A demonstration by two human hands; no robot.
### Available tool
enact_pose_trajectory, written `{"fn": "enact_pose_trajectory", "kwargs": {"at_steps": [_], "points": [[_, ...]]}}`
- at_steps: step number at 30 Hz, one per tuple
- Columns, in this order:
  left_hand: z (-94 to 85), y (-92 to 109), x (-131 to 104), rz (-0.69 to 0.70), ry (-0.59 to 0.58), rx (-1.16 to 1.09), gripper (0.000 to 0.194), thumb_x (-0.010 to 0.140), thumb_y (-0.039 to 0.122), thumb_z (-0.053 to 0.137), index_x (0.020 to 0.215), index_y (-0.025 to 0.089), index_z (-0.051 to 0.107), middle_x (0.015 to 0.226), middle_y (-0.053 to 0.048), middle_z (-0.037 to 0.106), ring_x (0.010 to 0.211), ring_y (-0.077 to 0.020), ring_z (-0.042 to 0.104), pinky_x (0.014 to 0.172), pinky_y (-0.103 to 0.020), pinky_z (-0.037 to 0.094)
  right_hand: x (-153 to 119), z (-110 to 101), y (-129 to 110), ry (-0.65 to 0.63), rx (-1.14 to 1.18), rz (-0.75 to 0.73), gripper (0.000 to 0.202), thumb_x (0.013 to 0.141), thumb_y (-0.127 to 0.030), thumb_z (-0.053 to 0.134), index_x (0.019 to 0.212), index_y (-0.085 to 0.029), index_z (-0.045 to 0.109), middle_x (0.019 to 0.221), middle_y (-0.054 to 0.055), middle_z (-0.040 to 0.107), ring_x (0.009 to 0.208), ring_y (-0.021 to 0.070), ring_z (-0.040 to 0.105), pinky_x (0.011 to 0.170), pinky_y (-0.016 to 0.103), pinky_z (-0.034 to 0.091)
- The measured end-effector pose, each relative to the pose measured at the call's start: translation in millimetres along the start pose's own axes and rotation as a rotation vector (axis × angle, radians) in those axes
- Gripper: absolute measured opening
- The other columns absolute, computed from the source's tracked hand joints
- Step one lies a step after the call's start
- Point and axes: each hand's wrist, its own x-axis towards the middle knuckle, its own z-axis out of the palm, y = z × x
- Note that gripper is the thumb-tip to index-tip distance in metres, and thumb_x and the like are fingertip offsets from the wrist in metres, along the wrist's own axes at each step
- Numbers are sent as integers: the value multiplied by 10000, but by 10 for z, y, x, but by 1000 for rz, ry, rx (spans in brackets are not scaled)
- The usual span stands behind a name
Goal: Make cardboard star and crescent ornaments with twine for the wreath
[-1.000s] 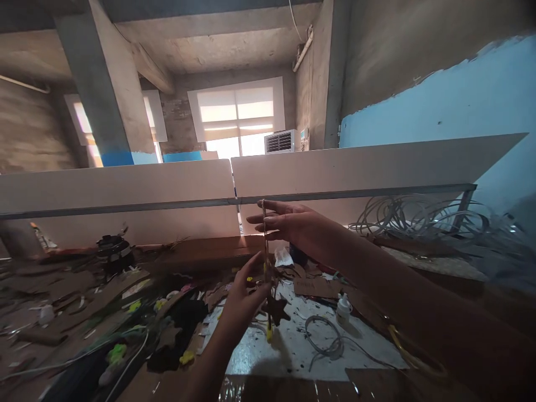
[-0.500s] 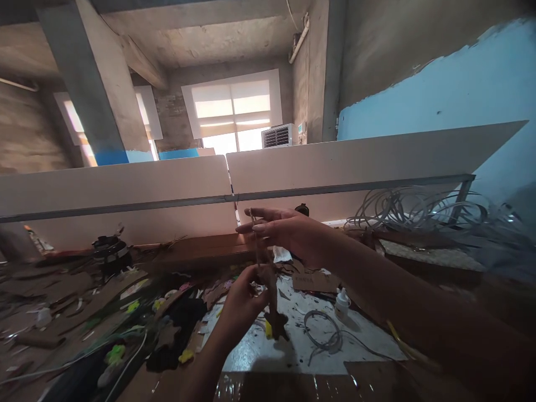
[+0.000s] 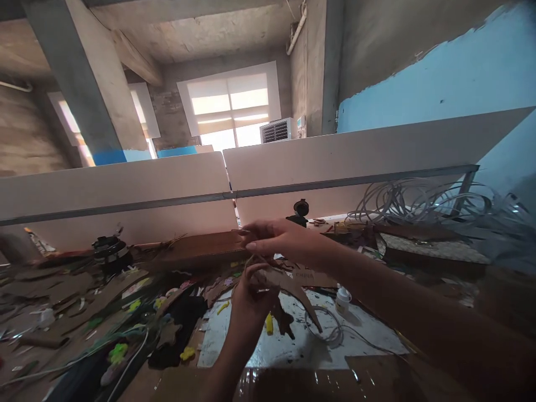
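Observation:
My left hand is closed on a curved, crescent-like cardboard piece, which slants down to the right. A dark, star-like cutout hangs just below that hand; how it is attached is hidden. My right hand is just above, its fingers pinched together around a thin string that runs toward the left hand's fingertips. Under both hands lies a stained white board. On it are a yellow piece, a coil of clear tubing and a small white bottle.
Cardboard scraps, a dark cloth and green and yellow flower shapes crowd the left side. A black container stands at the back left. Coiled clear tubing and a patterned box are at the right. A white partition borders the back.
My right hand has lowered toward my left hand, so the string between them spans less. The cardboard crescent has swung out to the right and now shows its broad side.

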Motion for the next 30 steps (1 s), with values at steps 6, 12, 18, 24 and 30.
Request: {"fn": "enact_pose_trajectory", "kwargs": {"at_steps": [6, 12, 18, 24, 30], "points": [[-30, -109, -347, -170, 209, -88, 428, 749, 321, 802, 1106, 237, 583, 777, 28, 695, 678, -145, 629, 635, -233, 494, -390, 232, 429, 183, -402, 7, 76, 869, -202, 687, 942, -191, 707, 948, 46, 726, 868, 207, 643, 743, 326, 454], [-86, -209, -592, -302, 192, -102, 570, 725, 337, 796, 1240, 278, 559, 651, 60, 640, 489, -134, 540, 561, -259, 483, -624, 719, 980, 144, -563, -36, 116, 805, -93, 698, 831, -193, 644, 881, 18, 654, 900, 213, 577, 774, 318, 394], [-100, -320, -653, -207, 287, -136, 582, 628, 370, 883, 1111, 264, 576, 988, -39, 740, 810, -208, 687, 680, -268, 509, -604, 897, 1214, 156, -536, -38, 172, 803, -48, 628, 765, -197, 551, 844, 7, 606, 871, 202, 561, 746, 305, 369], [-76, -365, -697, -187, 295, -206, 552, 643, 395, 885, 1077, 242, 579, 1008, -67, 746, 974, -243, 699, 790, -288, 534, -609, 920, 1264, 110, -510, -20, 155, 825, -50, 589, 775, -192, 552, 871, 13, 627, 902, 206, 566, 774, 312, 369], [-108, -416, -745, -304, 277, -169, 593, 673, 399, 876, 1144, 259, 544, 933, -37, 750, 754, -194, 699, 621, -245, 488, -612, 919, 1258, 87, -477, 66, 107, 826, -118, 615, 759, -189, 571, 834, 10, 628, 838, 197, 548, 716, 297, 345]]}}
